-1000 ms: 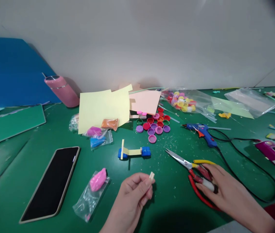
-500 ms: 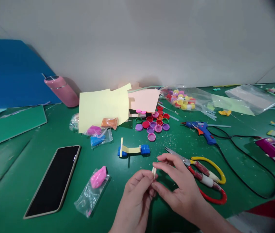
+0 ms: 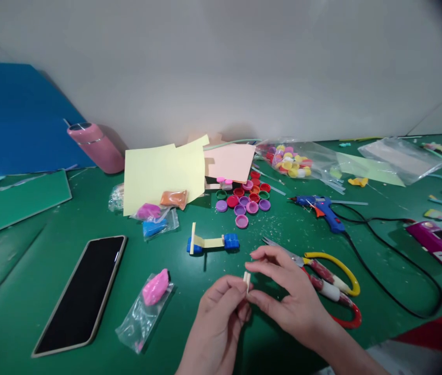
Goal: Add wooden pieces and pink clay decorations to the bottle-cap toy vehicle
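Observation:
Near the front of the table, my left hand [image 3: 223, 312] pinches small pale stick-like pieces [image 3: 247, 281] between thumb and fingers, held nearly upright. My right hand [image 3: 289, 299] is right beside them, fingers curved and apart, with its thumb near the pieces' lower end and a fingertip just above their top. Whether it touches them is hard to tell. Just beyond the hands stands a small model [image 3: 213, 242] of pale yellow strips with blue blocks at both ends. Scissors [image 3: 316, 268] with yellow and red handles lie partly behind my right hand.
A blue glue gun [image 3: 322, 205] with its cord and a purple power strip [image 3: 439, 245] lie right. Several bottle caps [image 3: 242, 221] sit at centre. Leftward are a phone [image 3: 82, 294], bagged pink clay [image 3: 156, 286], yellow paper [image 3: 146, 172] and a pink bottle [image 3: 98, 148].
My right thumb and fingers have drawn slightly apart around the pale pieces, while my left hand keeps its pinch. The whole view has shifted a little.

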`<move>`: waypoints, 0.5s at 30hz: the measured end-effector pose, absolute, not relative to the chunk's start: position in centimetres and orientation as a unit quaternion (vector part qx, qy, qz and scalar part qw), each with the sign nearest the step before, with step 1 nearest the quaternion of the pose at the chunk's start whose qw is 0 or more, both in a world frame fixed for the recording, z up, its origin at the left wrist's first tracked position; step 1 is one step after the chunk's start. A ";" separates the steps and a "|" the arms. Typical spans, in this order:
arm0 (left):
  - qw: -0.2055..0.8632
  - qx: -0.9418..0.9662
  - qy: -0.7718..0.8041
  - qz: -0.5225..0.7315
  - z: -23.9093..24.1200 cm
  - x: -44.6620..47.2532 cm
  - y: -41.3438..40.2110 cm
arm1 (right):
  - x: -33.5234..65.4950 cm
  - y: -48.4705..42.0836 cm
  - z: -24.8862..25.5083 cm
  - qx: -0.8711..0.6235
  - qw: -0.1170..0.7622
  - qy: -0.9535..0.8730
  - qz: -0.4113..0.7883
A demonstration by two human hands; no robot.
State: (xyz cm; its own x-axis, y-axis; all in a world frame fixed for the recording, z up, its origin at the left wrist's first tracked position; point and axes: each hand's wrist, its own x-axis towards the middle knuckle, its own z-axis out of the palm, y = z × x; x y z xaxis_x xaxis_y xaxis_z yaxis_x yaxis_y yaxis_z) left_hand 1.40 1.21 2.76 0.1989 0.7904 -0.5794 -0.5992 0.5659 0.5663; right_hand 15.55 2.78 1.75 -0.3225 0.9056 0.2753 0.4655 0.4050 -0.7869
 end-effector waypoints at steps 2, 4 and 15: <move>0.765 0.116 0.445 0.452 2.5 1.4 1.2 | 15.6 2.8 1.8 -0.450 0.368 -0.756 0.301; 0.763 0.123 0.445 0.452 2.3 1.4 1.2 | 15.7 2.8 1.8 -0.448 0.368 -0.759 0.297; 0.763 0.124 0.451 0.447 2.1 1.3 1.2 | 15.9 2.9 1.7 -0.453 0.359 -0.774 0.257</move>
State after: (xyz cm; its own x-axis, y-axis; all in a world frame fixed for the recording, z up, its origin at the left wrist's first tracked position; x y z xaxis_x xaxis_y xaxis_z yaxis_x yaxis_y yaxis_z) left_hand 1.34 1.17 2.05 0.1938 0.7935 -0.5769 -0.5693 0.5699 0.5926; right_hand 15.85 2.89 1.72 -0.3316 0.8861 0.3238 0.5164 0.4577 -0.7238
